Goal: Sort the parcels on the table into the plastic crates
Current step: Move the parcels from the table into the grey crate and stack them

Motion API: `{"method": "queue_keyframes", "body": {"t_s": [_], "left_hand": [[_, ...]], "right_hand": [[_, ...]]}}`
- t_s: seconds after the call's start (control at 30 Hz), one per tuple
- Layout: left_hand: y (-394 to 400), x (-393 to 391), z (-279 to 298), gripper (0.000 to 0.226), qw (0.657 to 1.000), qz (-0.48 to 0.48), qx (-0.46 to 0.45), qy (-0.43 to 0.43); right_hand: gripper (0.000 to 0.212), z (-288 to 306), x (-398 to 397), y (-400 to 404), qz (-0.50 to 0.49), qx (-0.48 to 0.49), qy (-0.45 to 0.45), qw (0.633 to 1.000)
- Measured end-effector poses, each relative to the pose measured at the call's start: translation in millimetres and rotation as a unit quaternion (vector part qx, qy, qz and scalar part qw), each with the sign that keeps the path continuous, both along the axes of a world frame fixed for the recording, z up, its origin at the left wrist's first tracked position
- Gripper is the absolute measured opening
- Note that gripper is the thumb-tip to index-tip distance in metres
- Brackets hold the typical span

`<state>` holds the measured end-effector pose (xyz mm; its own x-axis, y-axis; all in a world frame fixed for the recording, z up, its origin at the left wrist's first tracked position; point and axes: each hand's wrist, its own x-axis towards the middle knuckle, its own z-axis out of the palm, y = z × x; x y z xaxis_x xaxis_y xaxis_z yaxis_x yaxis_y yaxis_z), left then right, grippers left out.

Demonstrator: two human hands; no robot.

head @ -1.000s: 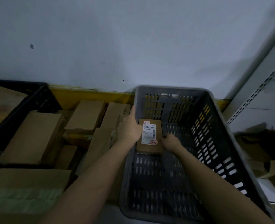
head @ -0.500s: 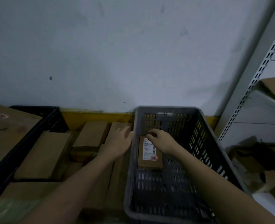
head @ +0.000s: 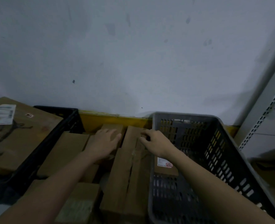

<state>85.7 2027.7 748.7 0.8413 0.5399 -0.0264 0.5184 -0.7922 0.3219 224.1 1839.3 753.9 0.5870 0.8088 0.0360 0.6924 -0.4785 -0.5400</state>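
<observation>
Head view, only view on hand.

Grey crate (head: 217,143): slotted plastic, right of centre, far rim against the wall; its near right corner is cut off by the frame edge.

Small parcel (head: 165,167): brown carton with a white label and a red mark, lying flat on the grey crate's floor by the left wall. The right forearm crosses over it and hides its far half; the label print is too small to read.

Black crate (head: 64,126): at left, only its right wall and far corner show. A large carton (head: 20,135) with a white label fills it and runs out of frame to the left.

Loose parcels: brown cartons packed between the two crates. A long carton (head: 127,172) lies just beside the grey crate's left wall, with crumpled clear tape along its top. A flat carton (head: 65,152) sits by the black crate. Nearest ones are cut off at the bottom edge; dim light blurs their seams.

Left hand (head: 104,143): fingers spread and straight, palm down on a carton at the back of the pile; holds nothing.

Right hand (head: 156,141): over the far end of the long carton, fingers curled at its top. Whether they pinch the carton or tape I cannot tell.

Shelving upright (head: 262,117): perforated metal, far right, partly out of frame.
</observation>
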Motion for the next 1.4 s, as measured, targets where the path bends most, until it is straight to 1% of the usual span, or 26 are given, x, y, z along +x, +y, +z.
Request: {"method": "queue_keyframes", "body": {"t_s": [0.13,0.23,0.43,0.6,0.73,0.8,0.9,1.0,1.07,1.27,1.33,1.4], "left_hand": [[24.6,-14.5,1.4,0.064,1.0,-0.011,0.022,0.01],[48.4,-31.7,-3.6,0.065,1.0,-0.017,0.007,0.017],[105.8,-65.6,-25.8,0.064,1.0,-0.015,-0.008,0.019],[135.3,-84.6,-50.5,0.062,0.998,-0.004,-0.04,0.039],[150.4,-93.1,-79.0,0.061,0.998,-0.022,-0.05,0.04],[159.4,-91.2,-91.0,0.063,0.997,-0.031,-0.04,0.054],[173.6,-83.8,-102.0,0.065,0.998,-0.037,-0.01,0.054],[182.9,-79.0,-113.4,0.065,0.998,-0.038,0.032,0.045],[185.5,-77.3,-123.6,0.064,0.996,-0.042,0.059,0.048],[193.2,-70.8,-141.4,0.062,0.996,-0.041,0.062,0.046],[194.4,-69.3,-143.4,0.063,0.996,-0.041,0.065,0.049],[194.0,-68.9,-146.0,0.063,0.995,-0.041,0.07,0.054]], "right_hand": [[0.053,7.6,-7.0,27.1,-0.01,-0.026,-0.015,0.999],[0.057,7.7,-16.7,56.8,-0.016,-0.049,-0.018,0.999],[0.056,-7.8,-50.9,123.7,-0.039,-0.066,0.012,0.997],[0.053,-27.1,-76.7,155.0,-0.087,-0.074,0.109,0.988],[0.05,-47.4,-86.6,170.7,-0.165,-0.027,0.189,0.968],[0.052,-57.4,-87.7,177.7,-0.211,-0.011,0.206,0.955],[0.052,-69.7,-88.7,186.2,-0.267,0.002,0.207,0.941],[0.039,-82.8,-84.5,191.5,-0.284,-0.009,0.204,0.937],[0.037,-88.7,-76.0,197.9,-0.295,-0.024,0.187,0.937],[0.042,-97.2,-60.8,223.1,-0.294,-0.136,0.122,0.938],[0.039,-104.0,-54.7,234.0,-0.293,-0.157,0.106,0.937],[0.043,-111.1,-52.9,241.3,-0.289,-0.182,0.098,0.935]]}}
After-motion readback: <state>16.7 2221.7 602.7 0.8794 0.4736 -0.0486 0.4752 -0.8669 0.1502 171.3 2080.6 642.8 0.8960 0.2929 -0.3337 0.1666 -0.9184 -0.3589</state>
